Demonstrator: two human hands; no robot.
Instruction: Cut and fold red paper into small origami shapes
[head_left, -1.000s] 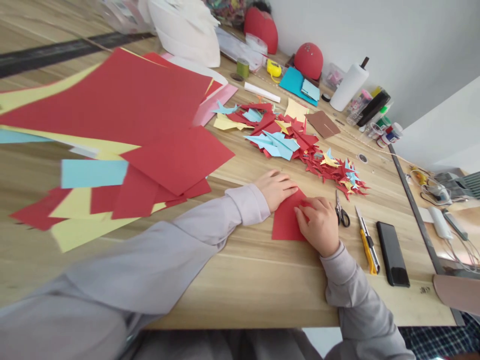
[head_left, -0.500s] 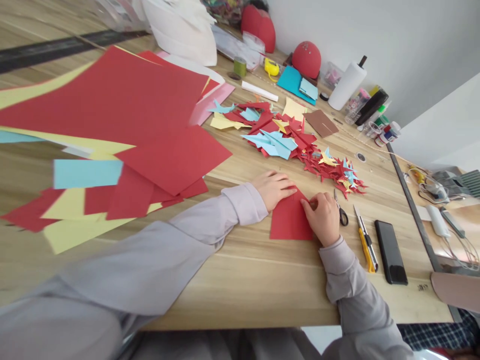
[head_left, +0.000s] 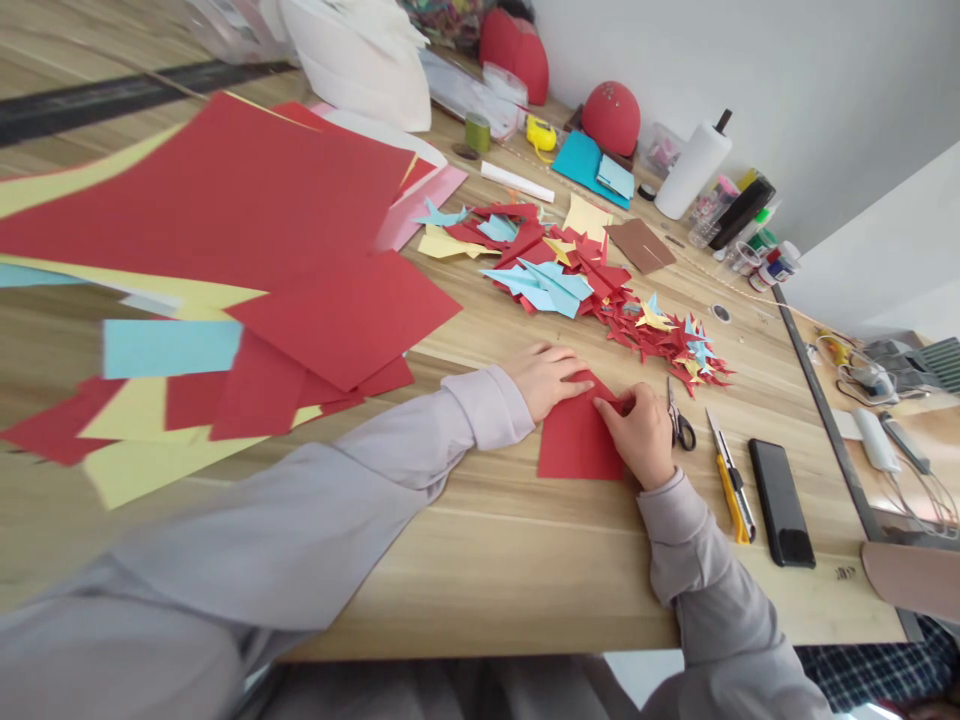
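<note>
A red sheet of paper [head_left: 576, 440] lies on the wooden table in front of me, its upper end partly covered by both hands. My left hand [head_left: 545, 380] rests flat on the sheet's upper left edge, fingers stretched out. On the upper right edge, my right hand [head_left: 640, 432] pinches the paper between thumb and curled fingers. Scissors [head_left: 679, 420] with dark handles lie just right of that hand. A yellow box cutter [head_left: 731, 482] with its blade out is farther right. Beyond the hands spreads a pile of folded paper pieces [head_left: 551, 285] in red, blue and yellow.
Large red sheets [head_left: 247, 200] and smaller coloured pieces cover the left side. A black phone [head_left: 781, 503] lies at the right. Along the back stand a white roll [head_left: 694, 170], a red dome-shaped object [head_left: 611, 117], a yellow tape measure [head_left: 540, 133] and several bottles.
My right hand has shifted very slightly left along the paper's upper right edge, still pinching. The left hand stays in place on the sheet.
</note>
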